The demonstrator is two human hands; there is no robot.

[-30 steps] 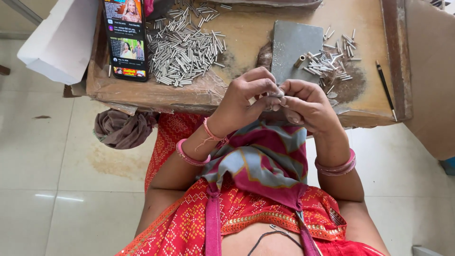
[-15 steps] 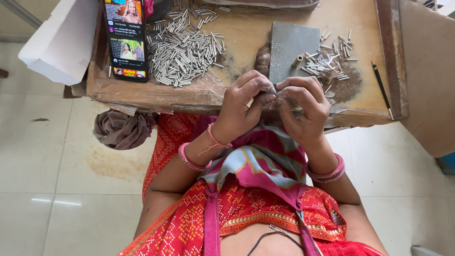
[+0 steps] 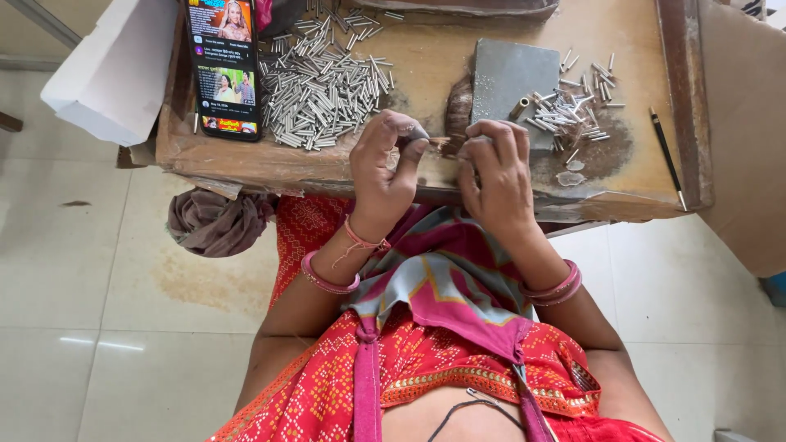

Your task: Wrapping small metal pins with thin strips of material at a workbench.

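Note:
My left hand (image 3: 385, 168) and my right hand (image 3: 495, 176) meet at the front edge of a low wooden work table (image 3: 246, 160). Between their pinched fingertips they hold a small thin piece (image 3: 442, 144), too small to name surely. A big heap of short silver metal tubes (image 3: 323, 86) lies on the table beyond my left hand. A smaller heap of tubes (image 3: 573, 110) lies beyond my right hand, beside a grey metal block (image 3: 512, 78).
A phone (image 3: 221, 65) with a lit screen lies at the table's left end, next to a white box (image 3: 110, 69). A dark pencil (image 3: 667, 155) lies at the right rim. A brown cloth (image 3: 217, 221) hangs under the table. Cardboard (image 3: 749, 139) stands right.
Both hands have shifted slightly forward onto the table's front edge, still pinched together on the small piece. The view has moved a little closer.

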